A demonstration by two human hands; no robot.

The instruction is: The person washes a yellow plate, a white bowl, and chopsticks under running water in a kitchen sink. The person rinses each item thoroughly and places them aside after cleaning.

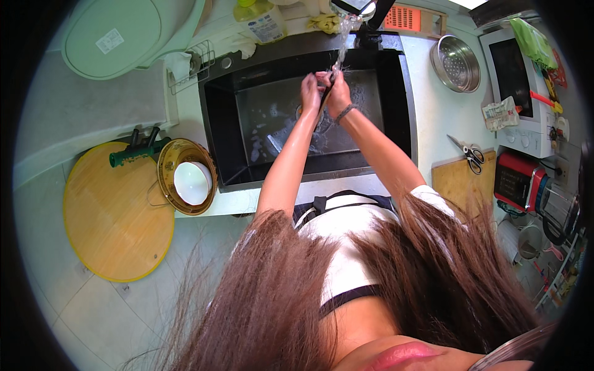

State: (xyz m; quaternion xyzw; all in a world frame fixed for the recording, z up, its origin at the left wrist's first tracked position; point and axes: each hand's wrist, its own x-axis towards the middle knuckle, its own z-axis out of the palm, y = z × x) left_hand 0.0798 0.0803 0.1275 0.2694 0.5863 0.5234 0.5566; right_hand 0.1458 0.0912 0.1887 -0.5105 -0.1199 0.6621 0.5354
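Observation:
Both hands are over a black sink, under water running from the tap. My right hand, with a dark braided band at the wrist, is closed around a slim dark and tan utensil pointing down towards me; its exact kind is unclear. Close beside it on the left is my left hand, fingers bent and blurred; whether it touches the utensil cannot be made out. Foam and splashes lie on the sink floor. A shiny flat piece shows there, partly behind my left forearm.
Left of the sink, a white bowl sits in a brown bowl near a round wooden board. At right are a steel strainer, scissors, a cutting board and a microwave. A soap bottle stands behind.

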